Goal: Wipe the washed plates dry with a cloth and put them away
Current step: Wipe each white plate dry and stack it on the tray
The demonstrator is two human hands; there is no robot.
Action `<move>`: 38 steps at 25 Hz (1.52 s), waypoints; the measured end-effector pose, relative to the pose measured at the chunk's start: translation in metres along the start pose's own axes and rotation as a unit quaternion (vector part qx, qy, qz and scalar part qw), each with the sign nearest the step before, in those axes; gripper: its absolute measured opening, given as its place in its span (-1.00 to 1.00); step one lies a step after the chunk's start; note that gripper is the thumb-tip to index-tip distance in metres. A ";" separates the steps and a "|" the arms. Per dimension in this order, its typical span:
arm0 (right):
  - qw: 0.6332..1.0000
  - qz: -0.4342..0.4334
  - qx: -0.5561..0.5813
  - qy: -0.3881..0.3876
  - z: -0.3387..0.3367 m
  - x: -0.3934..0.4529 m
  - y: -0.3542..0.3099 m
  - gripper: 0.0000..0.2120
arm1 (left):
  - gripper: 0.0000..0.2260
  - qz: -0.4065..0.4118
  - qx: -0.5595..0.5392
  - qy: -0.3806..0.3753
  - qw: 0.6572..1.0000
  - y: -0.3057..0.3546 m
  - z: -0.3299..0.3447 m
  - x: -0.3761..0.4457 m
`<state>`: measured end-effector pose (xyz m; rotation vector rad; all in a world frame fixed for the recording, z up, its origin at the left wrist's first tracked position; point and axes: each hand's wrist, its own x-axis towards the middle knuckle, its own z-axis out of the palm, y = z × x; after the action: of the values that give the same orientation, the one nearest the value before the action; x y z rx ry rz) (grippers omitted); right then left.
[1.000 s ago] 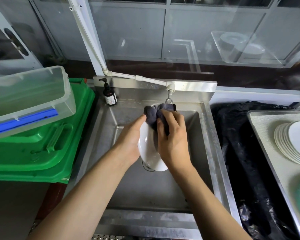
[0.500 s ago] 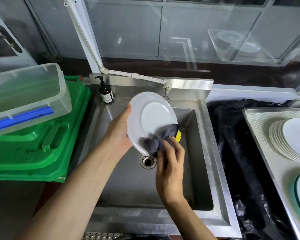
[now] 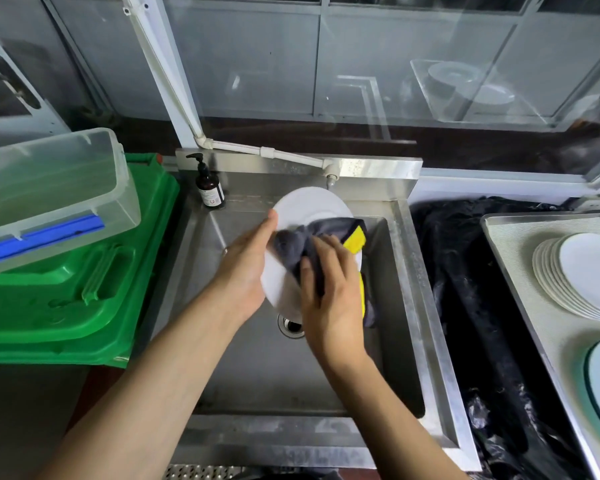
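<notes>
Drying a plate over the sink

The right hand [image 3: 329,289] presses the cloth [image 3: 312,237] flat on the white plate [image 3: 309,206]; the left hand [image 3: 246,271] grips its rim, fingers probably behind. Rub all around, then add it to the stack [image 3: 568,271] far right.

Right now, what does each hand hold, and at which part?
Left hand grips the white plate at its left rim. Right hand presses the grey cloth on its face.
</notes>
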<state>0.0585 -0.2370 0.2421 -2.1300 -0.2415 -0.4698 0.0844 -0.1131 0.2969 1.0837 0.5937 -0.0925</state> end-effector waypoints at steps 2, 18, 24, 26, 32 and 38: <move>0.999 -0.030 0.006 -0.016 -0.001 -0.003 0.004 -0.67 | -0.62 -0.011 -0.009 -0.015 1.000 0.000 -0.003 -0.002; 0.995 0.097 0.017 -0.017 -0.024 0.063 0.015 -0.74 | -0.72 0.052 0.056 -0.077 0.994 -0.006 -0.010 -0.004; 0.997 -0.047 -0.007 -0.065 -0.010 0.030 -0.010 -0.75 | -0.65 -0.029 -0.021 -0.022 0.999 0.000 -0.003 0.002; 0.994 -0.083 -0.025 -0.066 -0.005 -0.006 -0.012 -0.73 | -0.60 -0.068 -0.050 -0.009 0.996 0.007 -0.007 0.009; 0.995 -0.064 -0.043 -0.055 -0.002 -0.023 -0.004 -0.71 | -0.50 -0.065 -0.050 -0.007 0.997 -0.008 -0.019 0.016; 0.999 -0.025 -0.032 -0.021 -0.007 0.038 -0.016 -0.78 | -0.54 -0.019 -0.060 -0.113 0.992 -0.009 -0.016 0.009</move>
<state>0.0854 -0.2340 0.2738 -2.2015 -0.3066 -0.4678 0.0823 -0.1020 0.2799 0.9306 0.4094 -0.2077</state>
